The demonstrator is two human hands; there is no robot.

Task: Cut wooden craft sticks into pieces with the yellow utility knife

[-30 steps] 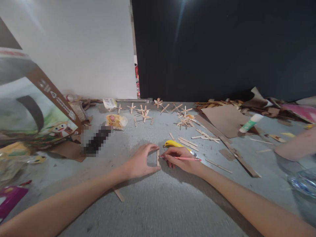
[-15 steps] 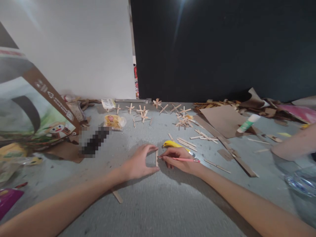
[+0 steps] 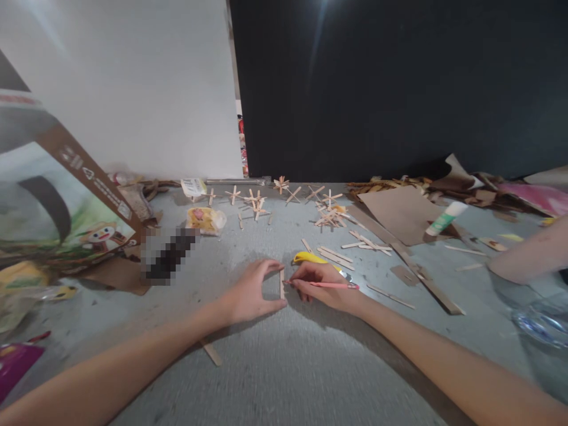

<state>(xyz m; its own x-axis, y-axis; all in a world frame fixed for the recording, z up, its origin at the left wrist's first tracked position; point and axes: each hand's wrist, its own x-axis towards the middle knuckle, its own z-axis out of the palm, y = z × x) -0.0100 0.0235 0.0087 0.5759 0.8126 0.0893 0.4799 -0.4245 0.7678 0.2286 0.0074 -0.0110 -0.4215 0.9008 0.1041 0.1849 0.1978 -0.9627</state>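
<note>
My left hand [image 3: 251, 293] pinches a short wooden stick [image 3: 282, 284] between thumb and forefinger, holding it flat on the grey table [image 3: 288, 367]. My right hand [image 3: 323, 285] grips a pink pencil [image 3: 332, 285] with its tip touching the stick. A yellow box cutter [image 3: 310, 258] lies just behind my right hand.
Loose craft sticks [image 3: 337, 255] and stick crosses [image 3: 257, 204] litter the far table. Cardboard sheets [image 3: 399, 214], a glue stick [image 3: 444, 219], a printed box [image 3: 57, 195] at left, a snack packet [image 3: 206, 219]. Another person's arm [image 3: 532, 255] rests at right.
</note>
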